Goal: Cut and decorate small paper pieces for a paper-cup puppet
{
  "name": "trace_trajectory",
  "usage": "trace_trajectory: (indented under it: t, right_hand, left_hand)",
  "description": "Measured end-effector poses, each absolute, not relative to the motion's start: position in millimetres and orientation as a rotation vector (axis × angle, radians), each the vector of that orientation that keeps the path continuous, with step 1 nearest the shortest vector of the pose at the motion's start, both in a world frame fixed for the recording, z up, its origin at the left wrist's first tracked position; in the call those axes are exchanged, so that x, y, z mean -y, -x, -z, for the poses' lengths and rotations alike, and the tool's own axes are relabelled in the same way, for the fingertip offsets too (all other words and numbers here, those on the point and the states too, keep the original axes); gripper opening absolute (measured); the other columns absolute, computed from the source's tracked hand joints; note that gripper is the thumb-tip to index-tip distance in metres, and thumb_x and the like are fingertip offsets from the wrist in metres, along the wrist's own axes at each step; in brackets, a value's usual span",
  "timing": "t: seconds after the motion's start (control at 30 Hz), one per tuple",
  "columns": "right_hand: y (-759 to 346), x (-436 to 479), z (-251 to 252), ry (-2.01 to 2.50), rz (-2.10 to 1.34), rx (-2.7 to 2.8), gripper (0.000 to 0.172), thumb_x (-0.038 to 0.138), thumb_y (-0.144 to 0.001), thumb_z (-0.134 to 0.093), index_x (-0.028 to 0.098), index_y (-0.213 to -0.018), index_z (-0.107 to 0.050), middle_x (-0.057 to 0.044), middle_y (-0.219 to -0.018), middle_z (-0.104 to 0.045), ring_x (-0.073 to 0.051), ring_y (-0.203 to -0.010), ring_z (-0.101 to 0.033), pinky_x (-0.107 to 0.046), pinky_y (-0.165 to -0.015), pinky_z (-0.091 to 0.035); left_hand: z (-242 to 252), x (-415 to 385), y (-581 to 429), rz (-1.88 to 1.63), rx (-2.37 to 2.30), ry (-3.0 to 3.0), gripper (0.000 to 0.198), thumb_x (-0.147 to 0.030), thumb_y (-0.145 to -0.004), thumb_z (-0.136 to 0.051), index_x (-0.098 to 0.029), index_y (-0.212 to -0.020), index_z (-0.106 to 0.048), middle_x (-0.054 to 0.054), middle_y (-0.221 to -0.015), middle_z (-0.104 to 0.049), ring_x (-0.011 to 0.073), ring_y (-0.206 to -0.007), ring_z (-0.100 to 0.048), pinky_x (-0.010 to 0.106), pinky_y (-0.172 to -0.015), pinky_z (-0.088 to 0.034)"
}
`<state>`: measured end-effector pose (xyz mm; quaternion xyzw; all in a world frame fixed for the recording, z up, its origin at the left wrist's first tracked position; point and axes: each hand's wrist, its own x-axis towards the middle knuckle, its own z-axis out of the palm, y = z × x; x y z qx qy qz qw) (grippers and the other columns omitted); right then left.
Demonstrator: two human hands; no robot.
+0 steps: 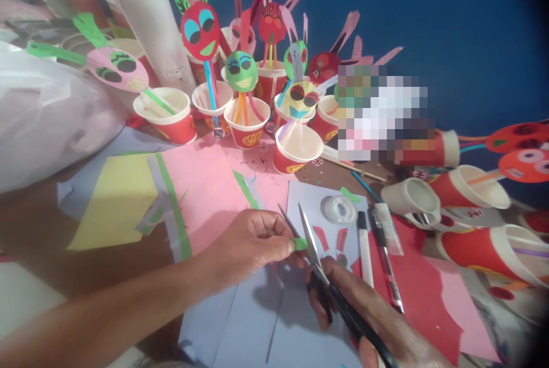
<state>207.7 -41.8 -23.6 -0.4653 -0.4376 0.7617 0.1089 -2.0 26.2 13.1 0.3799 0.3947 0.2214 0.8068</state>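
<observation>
Between thumb and fingers, my left hand point(261, 239) pinches a small piece of green paper point(299, 244). My right hand point(364, 299) grips black-handled scissors point(315, 262), their blades parted and pointing away from me. The green piece lies at the blades, close to the near one. Below them is blue-grey paper point(253, 316). Just beyond the blades lie two small red-and-black paper strips point(320, 238) and a clear tape roll point(340, 209). A white marker with a black cap point(364, 248) and a black pen point(388, 265) rest to the right.
Several red-and-white paper cups point(298, 151) with paper-faced straw figures stand along the back. More cups point(472, 242) lie tipped at the right. Pink paper point(206, 185), yellow paper point(115, 199) and red paper point(429, 299) cover the table. A white plastic bag point(51, 116) bulges at left.
</observation>
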Motion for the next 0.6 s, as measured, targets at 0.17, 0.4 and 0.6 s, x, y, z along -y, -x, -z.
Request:
trace_trajectory:
  t: [0.17,0.4,0.6]
  right_hand:
    - [-209,43,20,1.284,-2.193,1.339,0.049,0.064,-0.074,-0.048,0.022,-0.097,-0.046,0.003,-0.056,-0.055,-0.013,-0.050,-0.045,-0.028,-0.055,-0.032]
    - [-203,46,10,1.396,-2.191,1.141,0.038,0.056,-0.082,-0.042,0.022,-0.096,-0.051,0.001,-0.059,-0.056,-0.015,-0.053,-0.050,-0.029,-0.056,-0.037]
    - [-203,53,-5,1.394,-1.998,1.275,0.057,0.070,-0.075,-0.048,0.022,-0.103,-0.056,-0.001,-0.064,-0.054,-0.018,-0.062,-0.048,-0.033,-0.064,-0.039]
  left_hand:
    - [-10,-26,2,-0.471,-0.797,-0.774,0.014,-0.025,-0.068,-0.065,-0.013,-0.066,-0.058,0.006,-0.068,-0.071,0.0160,-0.065,-0.065,0.026,-0.062,-0.044]
    - [-8,-26,3,-0.482,-0.776,-0.741,0.014,-0.023,-0.068,-0.067,-0.013,-0.066,-0.059,0.007,-0.070,-0.072,0.0174,-0.068,-0.067,0.026,-0.064,-0.046]
    - [-7,-26,2,-0.479,-0.774,-0.744,0.014,-0.024,-0.068,-0.067,-0.012,-0.066,-0.059,0.007,-0.069,-0.072,0.0172,-0.068,-0.067,0.025,-0.064,-0.045]
